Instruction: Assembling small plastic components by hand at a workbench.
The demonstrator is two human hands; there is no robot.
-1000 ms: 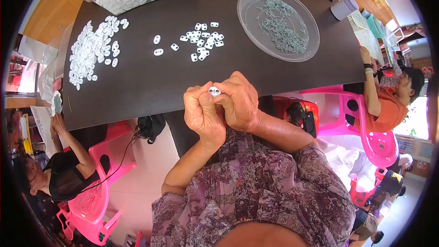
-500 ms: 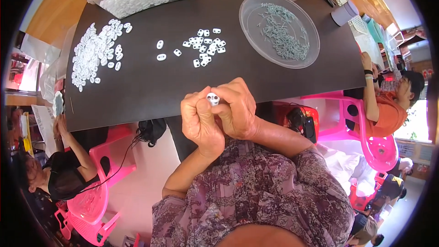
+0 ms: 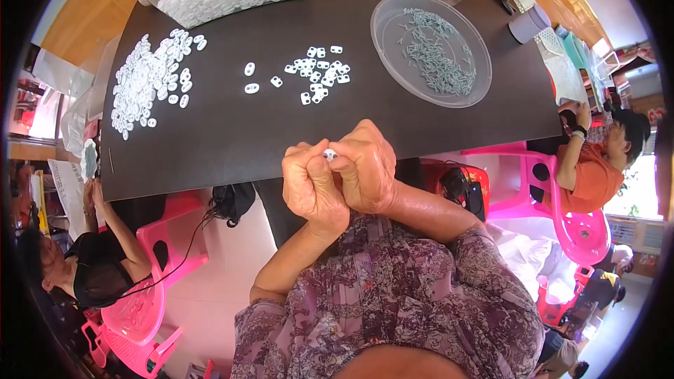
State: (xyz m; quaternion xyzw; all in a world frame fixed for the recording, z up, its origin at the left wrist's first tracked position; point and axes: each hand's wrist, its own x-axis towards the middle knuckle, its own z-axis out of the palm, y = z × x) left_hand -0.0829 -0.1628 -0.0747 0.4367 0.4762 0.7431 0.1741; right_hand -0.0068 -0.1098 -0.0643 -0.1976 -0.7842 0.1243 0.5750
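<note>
Left hand and right hand pinch one small white piece
Even thumb pressure should steady it; a white cluster lies at their twelve o'clock.

dark table kinda loaded, white ovals piled left, white pieces scattered mid, round clear tray parked right, bins set behind

Left grip and right grip, 2 bare hands close together, pinch 1 small white piece by near edge of dark counter. Beyond: large white heap left, smaller white cluster centre, round clear tray of grey-green pins right.
</note>
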